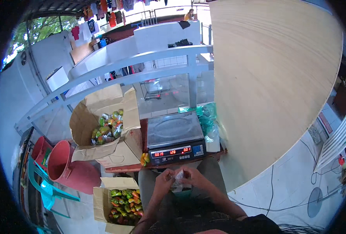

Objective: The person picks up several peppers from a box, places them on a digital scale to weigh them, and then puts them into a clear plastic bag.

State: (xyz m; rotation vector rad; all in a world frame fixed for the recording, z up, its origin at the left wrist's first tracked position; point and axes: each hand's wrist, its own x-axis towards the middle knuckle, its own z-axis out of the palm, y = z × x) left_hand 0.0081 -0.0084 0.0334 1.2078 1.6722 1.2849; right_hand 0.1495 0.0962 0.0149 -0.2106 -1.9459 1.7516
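Both hands — left (pixel 164 180), right (pixel 193 177) — pinch a clear bag (pixel 178 178) below the scale (pixel 175 137).

Both forearms were bare from the elbow down, with no sleeve, watch or bracelet visible on them. The left hand (pixel 164 180) and the right hand (pixel 193 177) wore no gloves, and any rings were too small to make out. The person wore grey trousers (pixel 211 168), plain and without visible pattern, covering both thighs. At the lower edge a dark, nearly black top (pixel 219 225) showed, its fabric creased across the chest.
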